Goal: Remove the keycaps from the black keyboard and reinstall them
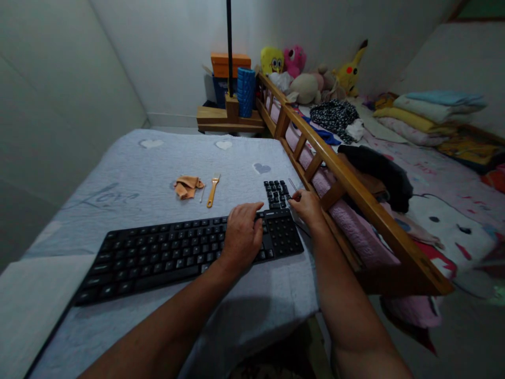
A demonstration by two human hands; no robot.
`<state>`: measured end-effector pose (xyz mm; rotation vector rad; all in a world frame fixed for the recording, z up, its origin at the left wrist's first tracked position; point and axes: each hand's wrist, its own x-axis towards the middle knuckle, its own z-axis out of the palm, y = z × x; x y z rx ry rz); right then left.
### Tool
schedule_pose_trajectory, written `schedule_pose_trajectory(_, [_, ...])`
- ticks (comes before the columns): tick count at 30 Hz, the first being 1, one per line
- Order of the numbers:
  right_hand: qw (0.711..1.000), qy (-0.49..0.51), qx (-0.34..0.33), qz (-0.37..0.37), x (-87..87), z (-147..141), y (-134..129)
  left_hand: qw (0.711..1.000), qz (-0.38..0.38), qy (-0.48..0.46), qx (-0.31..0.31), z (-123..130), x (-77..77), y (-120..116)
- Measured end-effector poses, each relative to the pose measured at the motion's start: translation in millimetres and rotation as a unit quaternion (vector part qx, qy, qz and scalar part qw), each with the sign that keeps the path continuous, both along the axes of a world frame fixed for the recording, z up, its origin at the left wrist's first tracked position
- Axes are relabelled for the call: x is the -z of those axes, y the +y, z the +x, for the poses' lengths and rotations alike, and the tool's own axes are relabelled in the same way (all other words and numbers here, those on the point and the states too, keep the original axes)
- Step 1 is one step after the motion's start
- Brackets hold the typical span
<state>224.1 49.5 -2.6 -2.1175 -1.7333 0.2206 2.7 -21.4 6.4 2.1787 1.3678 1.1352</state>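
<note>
We look from the person's head, forward and down, close above the forearms (pixel 177 321), onto the surface (pixel 158 158) and keyboard (pixel 158 258); our single view reaches the far wall (pixel 173 63) and, rightward, the bed (pixel 426 163).

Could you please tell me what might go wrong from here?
The right hand is right beside the small loose black keycaps, so it might knock them out of their rows. They also lie near the brown wooden rail, so a stray one could get lost on that side. The left hand is over the long black keyboard and might nudge it.
</note>
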Motion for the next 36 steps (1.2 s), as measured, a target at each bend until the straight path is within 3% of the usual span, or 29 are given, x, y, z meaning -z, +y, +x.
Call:
schedule_pose_trajectory(13, [0.998, 0.064, -0.01, 0.0, 9.5, 2.7, -1.4, 0.998, -0.002, -0.048, -0.033, -2.8, -2.5, 1.7])
schedule_pose_trajectory(19, [0.996, 0.088, -0.011, 0.006, 13.4, 4.0, -0.8, 0.995, -0.009, -0.063, -0.076, -17.1, -14.7, 11.6])
schedule_pose_trajectory(22, [0.995, 0.095, -0.018, 0.015, 13.1, 5.0, -1.1, 0.995, -0.006, -0.04, -0.094, -30.7, -23.1, 18.4])
schedule_pose_trajectory(26, [0.995, 0.096, -0.023, 0.033, 13.2, 6.0, -1.4, 0.996, -0.032, 0.03, -0.071, -47.3, -28.2, 24.6])
schedule_pose_trajectory(36, [0.993, 0.106, -0.028, 0.04, 13.6, 4.2, -2.9, 0.988, -0.043, 0.147, -0.008, -47.8, -10.1, 38.7])
